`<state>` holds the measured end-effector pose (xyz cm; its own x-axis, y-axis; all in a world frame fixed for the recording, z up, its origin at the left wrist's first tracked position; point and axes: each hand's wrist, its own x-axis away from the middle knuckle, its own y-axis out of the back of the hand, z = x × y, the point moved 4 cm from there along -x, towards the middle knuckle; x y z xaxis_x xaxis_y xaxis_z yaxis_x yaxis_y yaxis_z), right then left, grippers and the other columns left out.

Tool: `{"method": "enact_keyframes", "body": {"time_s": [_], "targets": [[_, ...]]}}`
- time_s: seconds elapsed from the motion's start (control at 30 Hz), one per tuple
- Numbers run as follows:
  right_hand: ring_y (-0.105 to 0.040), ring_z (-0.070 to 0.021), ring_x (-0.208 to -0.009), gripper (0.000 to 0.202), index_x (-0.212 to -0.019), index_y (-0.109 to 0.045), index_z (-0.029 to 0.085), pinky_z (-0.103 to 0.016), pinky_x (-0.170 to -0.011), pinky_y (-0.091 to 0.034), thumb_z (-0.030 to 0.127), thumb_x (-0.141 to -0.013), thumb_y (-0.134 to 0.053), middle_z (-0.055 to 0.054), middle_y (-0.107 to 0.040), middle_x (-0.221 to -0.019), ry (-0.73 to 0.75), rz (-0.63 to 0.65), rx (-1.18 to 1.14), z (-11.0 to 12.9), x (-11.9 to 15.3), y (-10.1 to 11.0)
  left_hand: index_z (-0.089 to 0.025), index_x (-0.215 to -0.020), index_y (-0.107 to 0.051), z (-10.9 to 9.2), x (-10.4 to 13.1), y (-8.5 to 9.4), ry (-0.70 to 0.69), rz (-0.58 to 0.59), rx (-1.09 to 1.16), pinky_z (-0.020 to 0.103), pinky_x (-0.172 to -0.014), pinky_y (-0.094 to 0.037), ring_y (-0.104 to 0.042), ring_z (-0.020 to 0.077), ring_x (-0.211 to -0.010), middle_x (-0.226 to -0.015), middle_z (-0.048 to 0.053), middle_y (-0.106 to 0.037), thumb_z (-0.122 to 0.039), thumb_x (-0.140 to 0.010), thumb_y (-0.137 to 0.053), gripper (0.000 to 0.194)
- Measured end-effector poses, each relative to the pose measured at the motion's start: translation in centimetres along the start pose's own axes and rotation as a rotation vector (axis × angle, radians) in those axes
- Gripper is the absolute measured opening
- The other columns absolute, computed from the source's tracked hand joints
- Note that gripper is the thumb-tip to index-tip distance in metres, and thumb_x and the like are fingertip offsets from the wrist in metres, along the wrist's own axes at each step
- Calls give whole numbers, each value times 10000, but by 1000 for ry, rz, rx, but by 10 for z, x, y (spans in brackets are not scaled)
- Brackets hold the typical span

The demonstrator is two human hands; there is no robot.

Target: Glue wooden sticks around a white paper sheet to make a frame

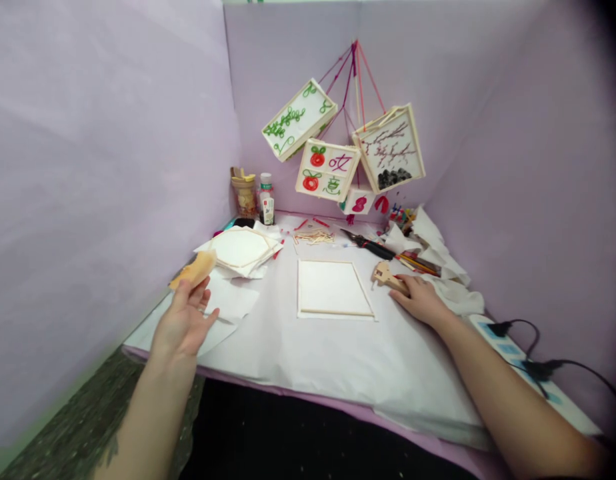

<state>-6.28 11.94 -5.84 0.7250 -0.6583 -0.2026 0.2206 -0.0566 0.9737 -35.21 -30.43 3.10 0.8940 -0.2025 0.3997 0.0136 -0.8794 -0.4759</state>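
At the left, my left hand (185,320) is raised palm up, pinching a flat yellow-orange piece (194,269) between thumb and fingers. On the right, my right hand (421,298) rests on the table with its fingers around the handle of a tan glue gun (387,275), whose nozzle points left. Between the hands lies a white paper sheet (332,288) edged with thin wooden sticks. Beyond my left hand sits a stack of white papers with a stick-framed hexagon (241,248) on top.
Painted box lanterns (328,169) hang at the back. Pliers (371,245), loose sticks (314,237) and crumpled paper (431,243) lie on the far side. Bottles (267,200) and a jar (245,197) stand back left. A power strip (508,349) with black cables lies at the right edge.
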Motion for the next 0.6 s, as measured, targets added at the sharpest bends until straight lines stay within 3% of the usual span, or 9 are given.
{"method": "enact_keyframes", "body": {"time_s": [0.13,0.27,0.43,0.6], "targets": [[-543,-317,-1053,505,-1251,-538,125,-406,-901,-394,439,-859,-494,-168,-618,-1128,-14,3,-7,2,1,3,-312,-831,-663,8,3,-7,20,58,-17,606,-1065,-212,-530,125,-819,-1021,-64,-664,-407,-875,-547,156],[-543,-309,-1048,505,-1245,-545,115,-398,-909,-383,424,-847,-514,-169,-618,-1122,-24,1,-14,4,2,6,-284,-851,-672,14,2,-9,14,86,-95,678,-1037,-194,-546,174,-924,-1032,-12,-674,-452,-825,-599,185],[-528,-310,-1059,513,-1254,-542,108,-393,-917,-369,419,-847,-519,-175,-610,-1139,-30,15,-27,8,2,10,-261,-823,-674,6,-8,6,-11,113,-143,708,-1019,-190,-539,212,-989,-1022,18,-682,-445,-780,-648,190],[-511,-315,-1077,520,-1268,-533,106,-387,-927,-358,414,-849,-527,-183,-591,-1166,-57,37,-43,11,2,14,-281,-822,-678,-5,-10,14,-31,111,-166,663,-1037,-237,-553,194,-962,-933,-5,-686,-372,-780,-665,101]]}}
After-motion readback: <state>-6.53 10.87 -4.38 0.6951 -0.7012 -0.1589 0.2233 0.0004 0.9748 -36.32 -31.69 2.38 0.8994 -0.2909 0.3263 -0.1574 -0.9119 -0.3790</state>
